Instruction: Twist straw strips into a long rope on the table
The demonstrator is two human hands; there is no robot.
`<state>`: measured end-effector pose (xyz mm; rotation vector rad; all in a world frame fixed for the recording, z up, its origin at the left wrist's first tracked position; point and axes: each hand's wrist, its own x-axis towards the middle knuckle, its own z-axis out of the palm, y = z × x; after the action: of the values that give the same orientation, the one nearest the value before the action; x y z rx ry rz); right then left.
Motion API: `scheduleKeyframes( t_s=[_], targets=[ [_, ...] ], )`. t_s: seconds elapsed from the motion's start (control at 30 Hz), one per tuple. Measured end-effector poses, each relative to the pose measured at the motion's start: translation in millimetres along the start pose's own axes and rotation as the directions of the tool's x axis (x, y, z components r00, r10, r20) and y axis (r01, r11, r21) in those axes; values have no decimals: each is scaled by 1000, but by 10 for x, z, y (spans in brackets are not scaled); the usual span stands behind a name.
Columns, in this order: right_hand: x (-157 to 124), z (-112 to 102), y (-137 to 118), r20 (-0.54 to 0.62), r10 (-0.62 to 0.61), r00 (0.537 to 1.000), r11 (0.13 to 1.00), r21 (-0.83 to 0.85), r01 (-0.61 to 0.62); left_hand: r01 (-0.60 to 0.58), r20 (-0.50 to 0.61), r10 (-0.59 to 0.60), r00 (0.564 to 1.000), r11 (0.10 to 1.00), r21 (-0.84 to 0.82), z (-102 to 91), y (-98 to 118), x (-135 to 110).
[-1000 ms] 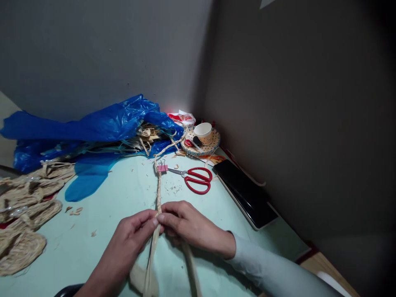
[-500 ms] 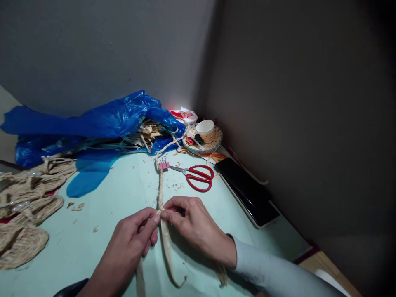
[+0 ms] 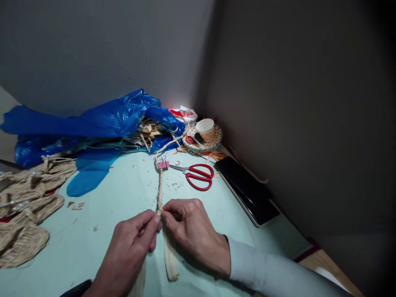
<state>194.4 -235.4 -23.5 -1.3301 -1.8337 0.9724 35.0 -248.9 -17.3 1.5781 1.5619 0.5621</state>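
Observation:
A thin straw braid [image 3: 160, 187] runs toward me across the pale green table [image 3: 117, 198] from a pink binder clip [image 3: 163, 164]. My left hand [image 3: 130, 245] and my right hand [image 3: 190, 231] meet at the braid's near end, both pinching its strands with thumb and fingers. A flat loose straw strand [image 3: 170, 258] trails from between the hands toward me. Another strand shows under my left wrist.
Red-handled scissors [image 3: 198, 176] lie right of the clip. A black phone [image 3: 246, 189] lies along the right wall. A woven coaster with a paper cup [image 3: 206, 127] sits in the corner. A blue plastic bag [image 3: 93, 123] with straw lies behind; woven straw pieces [image 3: 24, 218] are piled at left.
The loose strands have shifted between my fingers: the long strand that curled out to the lower right now lies short and straight under my hands. Both hands stay at the braid's end.

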Motion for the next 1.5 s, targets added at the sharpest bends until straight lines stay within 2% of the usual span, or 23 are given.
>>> scheduleKeyframes(
  t_s=[0.17,0.33,0.47,0.57,0.67,0.8,0.83,0.9,0.97,1.03,1.1,1.17,1.2,1.27,1.33,1.4,1.5],
  targets=[
    [-10,-92,-43,97,-12,995,1000,-9,13,-77,-39,84,996,985,154,103,20,-15],
    [34,-54,51,136,87,987,962,247,-119,-114,-82,143,986,951,288,152,48,-41],
    [62,44,173,146,157,977,882,425,-205,-116,-48,132,990,960,253,113,11,-91],
    [70,63,173,162,219,962,816,510,-271,-178,-44,196,980,948,262,94,-38,-124],
    [69,49,106,191,230,954,757,580,-299,-306,-95,351,932,898,317,137,-59,-126],
    [72,69,48,253,249,935,655,667,-355,-470,-129,560,818,781,412,259,-73,-120],
    [73,79,45,249,261,933,626,692,-360,-491,-120,586,801,758,429,277,-90,-130],
    [74,84,44,234,282,930,589,723,-361,-508,-71,596,799,735,449,271,-142,-166],
    [71,61,35,238,294,926,580,725,-371,-511,-14,573,819,742,434,194,-202,-205],
    [65,14,13,263,303,916,583,710,-396,-448,-42,498,866,812,373,63,-236,-210],
    [60,-37,-14,289,310,906,589,689,-422,-270,-163,312,936,933,236,-71,-217,-154],
    [56,-69,-27,311,297,903,585,687,-430,-68,-159,72,985,997,26,-152,-148,-48],
    [56,-75,-24,320,277,906,578,698,-423,9,-75,-17,997,994,-105,-163,-105,11],
    [58,-72,2,332,220,917,571,718,-397,100,135,-58,989,938,-332,-136,-29,115],
    [61,-69,44,321,163,933,623,700,-350,190,275,-62,960,862,-469,-73,1,176],
    [59,-85,75,287,107,952,748,607,-267,245,309,-92,947,829,-502,-12,-27,197],
    [33,-149,60,266,8,964,937,335,-100,233,271,-118,955,863,-448,43,-116,194]
  ],
)
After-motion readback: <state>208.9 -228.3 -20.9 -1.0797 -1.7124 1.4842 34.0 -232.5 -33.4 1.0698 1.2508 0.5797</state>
